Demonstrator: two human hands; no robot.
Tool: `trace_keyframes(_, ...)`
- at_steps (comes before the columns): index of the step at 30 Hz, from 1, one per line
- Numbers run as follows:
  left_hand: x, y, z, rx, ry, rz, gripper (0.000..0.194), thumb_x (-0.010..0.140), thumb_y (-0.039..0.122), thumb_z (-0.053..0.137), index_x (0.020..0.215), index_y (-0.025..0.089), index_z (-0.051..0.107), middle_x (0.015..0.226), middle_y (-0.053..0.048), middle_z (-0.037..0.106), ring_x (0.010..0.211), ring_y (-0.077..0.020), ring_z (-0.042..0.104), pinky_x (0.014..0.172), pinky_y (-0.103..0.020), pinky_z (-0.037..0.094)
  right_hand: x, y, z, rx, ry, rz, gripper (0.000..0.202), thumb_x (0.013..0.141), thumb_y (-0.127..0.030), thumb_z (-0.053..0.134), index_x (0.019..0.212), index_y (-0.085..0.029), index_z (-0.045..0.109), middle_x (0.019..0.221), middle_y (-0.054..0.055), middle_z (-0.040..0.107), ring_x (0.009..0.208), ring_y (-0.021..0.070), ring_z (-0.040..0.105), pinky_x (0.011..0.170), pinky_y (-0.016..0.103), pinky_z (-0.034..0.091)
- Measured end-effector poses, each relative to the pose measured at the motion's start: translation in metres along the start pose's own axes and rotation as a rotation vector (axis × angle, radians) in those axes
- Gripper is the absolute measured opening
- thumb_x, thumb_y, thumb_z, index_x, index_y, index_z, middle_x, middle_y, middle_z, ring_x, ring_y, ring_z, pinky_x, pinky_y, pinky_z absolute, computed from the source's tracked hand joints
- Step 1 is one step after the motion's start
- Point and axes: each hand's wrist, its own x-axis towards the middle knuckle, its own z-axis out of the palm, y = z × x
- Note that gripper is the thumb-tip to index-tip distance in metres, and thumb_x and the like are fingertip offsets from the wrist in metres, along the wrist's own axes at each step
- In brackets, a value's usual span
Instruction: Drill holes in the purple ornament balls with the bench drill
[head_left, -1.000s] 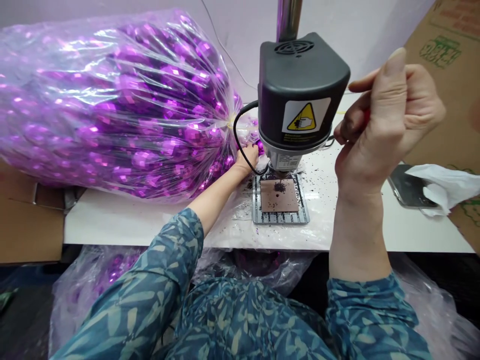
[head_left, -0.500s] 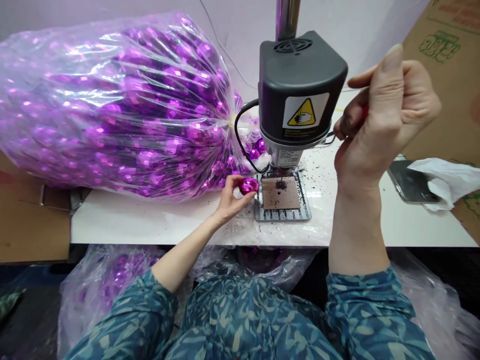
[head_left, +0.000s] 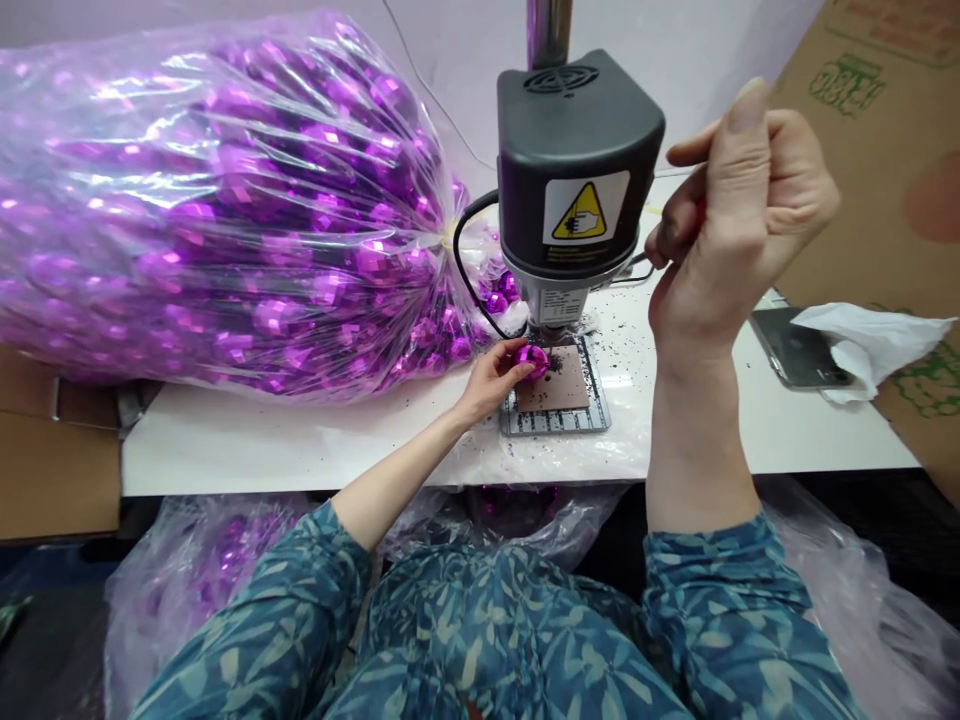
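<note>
A shiny purple faceted ball [head_left: 531,362], like a small disco ball, is pinched between the thumb and fingers of my left hand [head_left: 491,382]. It is over the left part of a brown square board [head_left: 562,395] on the slotted metal base [head_left: 600,415] of a small drill press [head_left: 577,150]. Dark shavings lie on the board around a hole. To the right of the motor housing, my raised right hand [head_left: 739,220] is closed around a red handle [head_left: 701,213] of the press, mostly hidden by the fingers.
A large clear bag [head_left: 247,220] of purple balls lies on the white table [head_left: 360,435] at left, a few loose balls [head_left: 499,295] by its tied neck. At right are a phone [head_left: 799,345], crumpled tissue [head_left: 862,335] and a cardboard box [head_left: 885,180]. A black cable [head_left: 459,255] loops left of the press.
My left hand has carried the purple ball rightward, from beside the base to over the board. My right hand keeps its grip up by the press. The whole view has shifted slightly.
</note>
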Motion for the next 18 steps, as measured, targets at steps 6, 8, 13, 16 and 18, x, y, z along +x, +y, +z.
trace_keyframes(6,-0.01,0.007,-0.014,0.233,0.047,0.065,0.049,0.077,0.041,0.085,0.118,0.02,0.069,0.115,-0.009,0.073,0.098,-0.0207,0.067,0.09,-0.035,0.054,-0.001,0.0,0.001,0.019,0.009,-0.013,0.044,0.082,-0.054,0.069,0.065,-0.015,0.056,0.042,-0.01,0.034,0.034,0.003,0.031,0.036,0.024,0.017)
trace_keyframes(8,-0.015,0.008,-0.022,0.233,0.065,0.039,0.051,0.077,0.042,0.085,0.119,0.019,0.066,0.114,-0.009,0.072,0.093,-0.019,0.068,0.084,-0.033,0.055,-0.001,0.0,0.001,0.032,0.006,-0.012,0.04,0.087,-0.046,0.069,0.065,-0.015,0.056,0.042,-0.009,0.035,0.034,0.0032,0.032,0.036,0.024,0.018)
trace_keyframes(13,-0.018,0.007,-0.022,0.271,-0.01,0.091,0.046,0.09,0.047,0.072,0.126,0.019,0.066,0.121,-0.011,0.072,0.107,-0.0229,0.069,0.094,-0.036,0.054,-0.001,-0.001,0.002,0.009,0.005,-0.029,0.038,0.089,-0.042,0.067,0.065,-0.014,0.056,0.042,-0.009,0.035,0.034,0.0032,0.032,0.037,0.023,0.018)
trace_keyframes(16,-0.013,0.003,-0.011,0.273,-0.054,0.132,0.047,0.096,0.046,0.064,0.136,0.021,0.061,0.136,-0.013,0.068,0.124,-0.0258,0.065,0.106,-0.04,0.051,-0.001,0.0,0.002,0.004,0.006,-0.03,0.039,0.09,-0.042,0.066,0.065,-0.014,0.055,0.041,-0.009,0.035,0.033,0.0028,0.031,0.037,0.023,0.018)
trace_keyframes(18,-0.007,-0.003,-0.003,0.256,-0.04,0.115,0.052,0.094,0.045,0.067,0.138,0.02,0.057,0.138,-0.013,0.067,0.123,-0.0261,0.065,0.106,-0.041,0.052,0.0,0.0,0.002,-0.01,0.002,-0.034,0.036,0.093,-0.037,0.062,0.066,-0.014,0.056,0.042,-0.009,0.035,0.033,0.0025,0.031,0.037,0.022,0.019)
